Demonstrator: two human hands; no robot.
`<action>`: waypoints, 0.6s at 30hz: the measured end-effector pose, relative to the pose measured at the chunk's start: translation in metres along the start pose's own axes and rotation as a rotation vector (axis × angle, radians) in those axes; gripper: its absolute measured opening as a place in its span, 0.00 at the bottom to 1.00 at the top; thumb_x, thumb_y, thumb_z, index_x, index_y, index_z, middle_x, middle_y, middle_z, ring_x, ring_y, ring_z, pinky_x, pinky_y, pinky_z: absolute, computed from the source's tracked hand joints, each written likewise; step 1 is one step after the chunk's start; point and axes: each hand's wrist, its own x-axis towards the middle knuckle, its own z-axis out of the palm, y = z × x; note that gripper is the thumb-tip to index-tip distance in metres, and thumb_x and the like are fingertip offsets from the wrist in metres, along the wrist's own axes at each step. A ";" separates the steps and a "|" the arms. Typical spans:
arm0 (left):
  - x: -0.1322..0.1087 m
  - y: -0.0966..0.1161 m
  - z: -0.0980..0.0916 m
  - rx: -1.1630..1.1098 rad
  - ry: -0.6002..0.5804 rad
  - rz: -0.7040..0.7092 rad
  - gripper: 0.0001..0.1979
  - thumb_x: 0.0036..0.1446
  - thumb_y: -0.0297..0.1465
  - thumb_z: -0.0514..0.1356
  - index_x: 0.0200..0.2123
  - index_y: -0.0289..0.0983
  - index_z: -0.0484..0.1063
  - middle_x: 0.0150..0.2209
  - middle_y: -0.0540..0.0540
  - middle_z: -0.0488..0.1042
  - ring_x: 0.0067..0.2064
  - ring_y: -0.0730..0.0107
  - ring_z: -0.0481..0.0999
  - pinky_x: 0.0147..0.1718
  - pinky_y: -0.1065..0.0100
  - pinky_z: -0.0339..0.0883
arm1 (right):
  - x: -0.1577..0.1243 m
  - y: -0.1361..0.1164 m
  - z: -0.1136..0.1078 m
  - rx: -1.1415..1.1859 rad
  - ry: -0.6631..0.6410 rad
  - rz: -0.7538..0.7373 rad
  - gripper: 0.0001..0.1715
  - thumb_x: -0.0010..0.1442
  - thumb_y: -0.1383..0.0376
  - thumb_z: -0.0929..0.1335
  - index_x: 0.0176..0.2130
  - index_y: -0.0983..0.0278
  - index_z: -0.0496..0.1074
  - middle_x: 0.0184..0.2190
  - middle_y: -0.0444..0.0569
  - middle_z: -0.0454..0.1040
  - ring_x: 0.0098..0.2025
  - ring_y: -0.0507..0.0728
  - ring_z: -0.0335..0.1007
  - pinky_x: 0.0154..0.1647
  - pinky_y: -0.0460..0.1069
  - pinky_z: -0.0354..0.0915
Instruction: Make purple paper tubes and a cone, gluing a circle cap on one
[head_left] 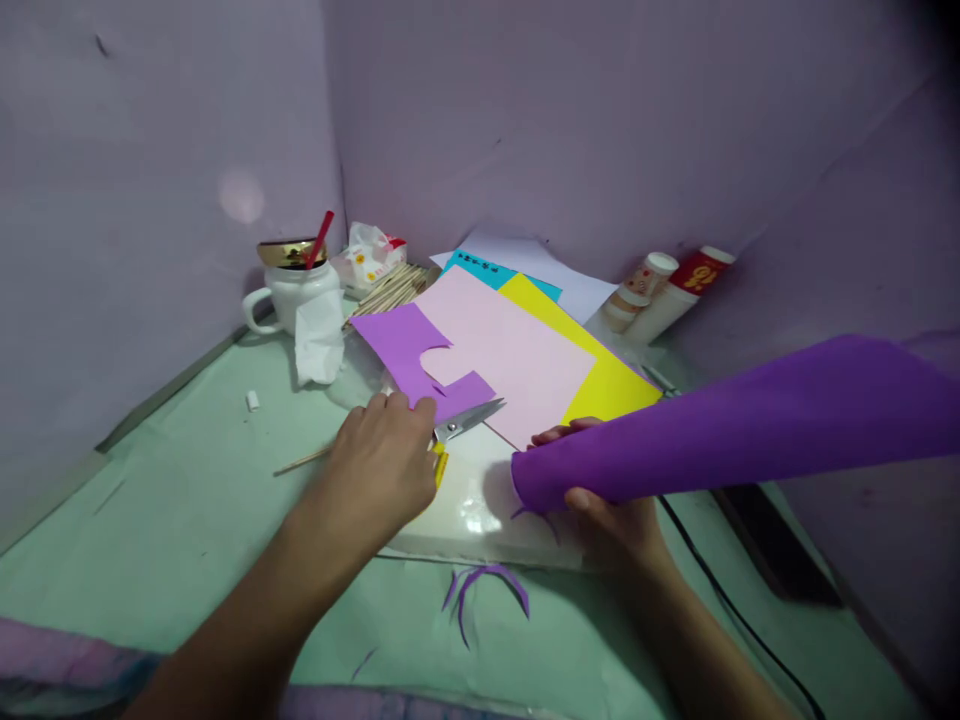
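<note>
Looks like a home, folks: lilac walls point(525, 130) meet in a corner, and a green-covered tabletop point(195, 500) tucks right in! Past the left grip point(390, 445), there's a white mug point(289, 292) and a tissue point(318, 345), everyday household stuff. Beyond the right grip point(626, 525), coloured paper point(517, 350) spreads out, and nearer us than the left grip, here's soft patterned cloth point(67, 650)!

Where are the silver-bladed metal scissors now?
In the head view, near centre: the scissors show just right of the left hand, beside the notched purple paper sheet.
</note>
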 end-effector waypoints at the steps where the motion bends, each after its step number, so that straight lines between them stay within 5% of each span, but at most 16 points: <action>1: -0.001 0.006 0.001 -0.022 0.036 -0.034 0.10 0.55 0.27 0.50 0.36 0.34 0.71 0.36 0.37 0.74 0.41 0.52 0.72 0.37 0.57 0.62 | 0.000 0.001 -0.001 -0.053 0.005 -0.004 0.36 0.45 0.50 0.75 0.50 0.55 0.62 0.44 0.50 0.73 0.47 0.64 0.72 0.46 0.61 0.70; 4: -0.006 0.025 0.007 -0.275 -0.044 -0.097 0.12 0.56 0.29 0.49 0.28 0.38 0.72 0.28 0.45 0.75 0.32 0.64 0.73 0.31 0.65 0.60 | 0.002 0.001 -0.003 -0.323 -0.037 -0.002 0.39 0.40 0.45 0.75 0.48 0.55 0.65 0.44 0.51 0.73 0.47 0.66 0.71 0.50 0.63 0.65; 7: -0.007 0.034 0.018 -0.388 -0.210 -0.100 0.11 0.53 0.30 0.51 0.25 0.38 0.72 0.26 0.44 0.75 0.30 0.63 0.73 0.27 0.65 0.57 | 0.004 -0.006 -0.002 -0.525 -0.074 0.029 0.39 0.38 0.40 0.73 0.45 0.57 0.69 0.43 0.52 0.74 0.46 0.67 0.70 0.51 0.64 0.63; 18: -0.003 0.017 0.035 -0.458 -0.193 -0.105 0.08 0.50 0.32 0.54 0.22 0.40 0.69 0.21 0.48 0.72 0.24 0.66 0.71 0.21 0.67 0.55 | 0.008 -0.002 0.002 -0.631 -0.156 0.204 0.25 0.42 0.54 0.75 0.41 0.59 0.72 0.38 0.51 0.78 0.43 0.66 0.74 0.46 0.60 0.69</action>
